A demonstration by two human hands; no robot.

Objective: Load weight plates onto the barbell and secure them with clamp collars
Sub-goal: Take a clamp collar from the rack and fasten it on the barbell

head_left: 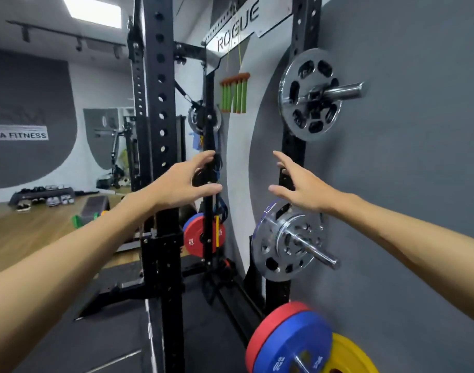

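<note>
Black steel power rack uprights (160, 146) are seen ahead, with round chrome holed weight plates (282, 243) stored on a side peg. Just above those plates, the right hand (300, 184) is held open and empty; the left hand (184, 181) is spread open too, nothing gripped.

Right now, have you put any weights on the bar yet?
Not that I can see: no barbell shows. Both hands are empty, left hand and right hand open, reaching toward the silver plates stored on the rack's peg. Grabbing, loading and clamping are all left.
</note>
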